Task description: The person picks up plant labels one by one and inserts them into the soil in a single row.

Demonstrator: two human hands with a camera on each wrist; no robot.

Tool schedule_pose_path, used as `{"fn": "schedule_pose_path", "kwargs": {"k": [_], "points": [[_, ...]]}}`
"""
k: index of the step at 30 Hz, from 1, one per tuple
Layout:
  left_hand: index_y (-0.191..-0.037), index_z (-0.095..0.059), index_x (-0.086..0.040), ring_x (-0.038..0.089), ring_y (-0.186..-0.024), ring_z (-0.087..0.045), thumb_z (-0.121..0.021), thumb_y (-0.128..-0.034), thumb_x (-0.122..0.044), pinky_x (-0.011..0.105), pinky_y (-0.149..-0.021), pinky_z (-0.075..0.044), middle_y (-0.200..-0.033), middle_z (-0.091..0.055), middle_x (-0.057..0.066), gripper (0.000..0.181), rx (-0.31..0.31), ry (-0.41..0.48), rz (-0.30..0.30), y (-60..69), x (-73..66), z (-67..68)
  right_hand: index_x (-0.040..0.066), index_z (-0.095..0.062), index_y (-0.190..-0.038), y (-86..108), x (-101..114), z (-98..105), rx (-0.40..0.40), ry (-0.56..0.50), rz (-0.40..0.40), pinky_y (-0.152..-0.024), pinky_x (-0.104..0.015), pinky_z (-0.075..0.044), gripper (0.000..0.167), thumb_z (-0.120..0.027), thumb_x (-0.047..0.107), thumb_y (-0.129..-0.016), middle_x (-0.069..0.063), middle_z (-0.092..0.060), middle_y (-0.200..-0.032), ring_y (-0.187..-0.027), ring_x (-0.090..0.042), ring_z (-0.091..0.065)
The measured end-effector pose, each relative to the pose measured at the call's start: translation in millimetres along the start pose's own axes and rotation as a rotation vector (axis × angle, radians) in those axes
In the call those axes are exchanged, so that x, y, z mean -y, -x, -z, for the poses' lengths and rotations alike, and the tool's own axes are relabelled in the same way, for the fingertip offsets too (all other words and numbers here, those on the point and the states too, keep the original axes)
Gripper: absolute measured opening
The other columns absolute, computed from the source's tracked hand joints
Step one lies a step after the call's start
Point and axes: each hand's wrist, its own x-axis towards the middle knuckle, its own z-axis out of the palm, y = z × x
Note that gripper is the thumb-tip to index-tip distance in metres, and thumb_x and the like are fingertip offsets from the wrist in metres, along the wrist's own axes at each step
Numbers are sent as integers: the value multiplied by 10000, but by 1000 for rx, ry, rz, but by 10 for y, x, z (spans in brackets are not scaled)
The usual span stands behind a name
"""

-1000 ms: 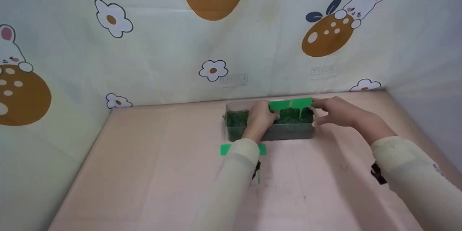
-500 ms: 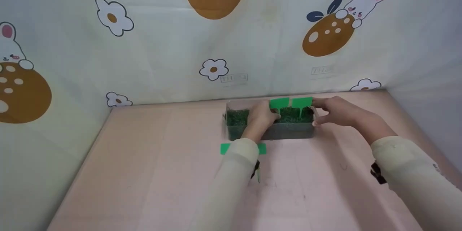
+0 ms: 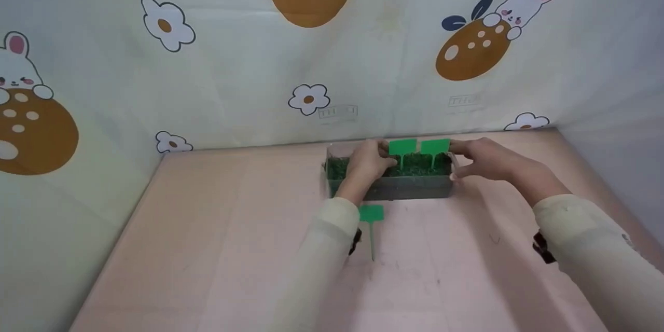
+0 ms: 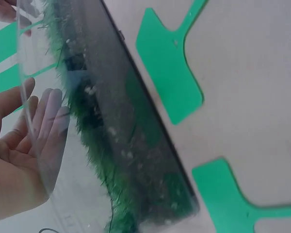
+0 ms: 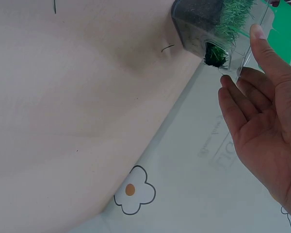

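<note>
A clear plastic planter box filled with dark soil and green grass stands near the back of the table. Two green plant labels, one left and one right, stand upright in its right half. My left hand is over the box, left of the left label, its fingers loosely bent and holding nothing in the left wrist view. At the right end, my right hand grips the box, thumb at the front corner and fingers behind the end wall.
A loose green label lies in front of the box. Another label shows in the left wrist view and is hidden by my forearm in the head view. A patterned cloth wall rises behind the table.
My left hand has let go of the left label and moved slightly left. That label now stands upright by itself. My right hand has stayed at the box's end.
</note>
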Motion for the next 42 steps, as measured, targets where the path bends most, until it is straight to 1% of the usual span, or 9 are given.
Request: {"fn": "schedule_pose_path", "kwargs": {"k": [7,12,19,26,30,34,37,40,42], "points": [[-1163,-654,-152,178,-1112,-654,-717,-929,-162,336,-918,-534,-1180,-696,10,242,-24,18,-69,76,18,212,139,-458,-1500,-19,22,44,-2,-4,11,-1097,-612,-373,669,-743,214,-899,-186,-461,-1527,-1397,-484,-408],[-1186,-642,-139,175,-1134,-655,-717,-929,-160,315,-909,-544,-1206,-672,15,269,-44,12,-107,158,47,325,136,-479,-1485,-24,37,59,-13,3,28,-1095,-605,-382,655,-747,204,-891,-182,-479,-1514,-1382,-481,-430],[-1163,-631,-146,141,-991,-648,-731,-920,-183,295,-812,-539,-1082,-671,3,265,-68,-42,-176,436,83,390,110,-475,-1485,-18,38,36,-17,21,34,-1087,-598,-396,671,-758,215,-885,-188,-482,-1510,-1373,-475,-445],[-1106,-671,-138,134,-863,-649,-732,-921,-257,290,-751,-530,-991,-704,2,228,59,-196,-194,745,173,422,138,-461,-1498,-19,56,67,-21,14,26,-1093,-607,-384,678,-753,220,-891,-186,-473,-1518,-1389,-480,-421],[-1045,-702,-139,109,-762,-616,-729,-920,-301,265,-673,-504,-939,-704,-7,207,149,-277,-165,841,286,343,147,-470,-1493,-15,41,70,-19,9,30,-1091,-606,-387,665,-750,223,-894,-176,-478,-1517,-1391,-476,-422],[-921,-727,-118,115,-617,-514,-733,-906,-370,259,-554,-423,-768,-654,-11,253,201,-470,-98,905,392,136,122,-462,-1495,14,-2,53,-14,12,7,-1076,-602,-405,675,-750,231,-894,-191,-471,-1518,-1379,-492,-428],[-1076,-731,-75,150,-674,-574,-733,-888,-437,280,-552,-480,-1001,-717,51,408,175,-709,-47,930,440,-48,101,-459,-1494,6,-9,23,-10,10,-3,-1069,-600,-412,684,-752,246,-894,-207,-465,-1518,-1374,-500,-429],[-1281,-665,-95,161,-798,-636,-734,-886,-439,297,-628,-564,-1327,-638,69,528,119,-933,-30,959,436,-199,90,-464,-1489,-7,-12,-14,-14,3,10,-1071,-602,-408,681,-752,252,-893,-213,-465,-1515,-1375,-497,-428],[-1268,-682,-131,143,-820,-660,-738,-898,-369,289,-642,-578,-1313,-649,43,444,97,-1018,-34,989,425,-277,77,-466,-1485,-3,-25,-41,-19,7,23,-1064,-600,-416,683,-753,257,-892,-216,-460,-1517,-1362,-499,-444]]}}
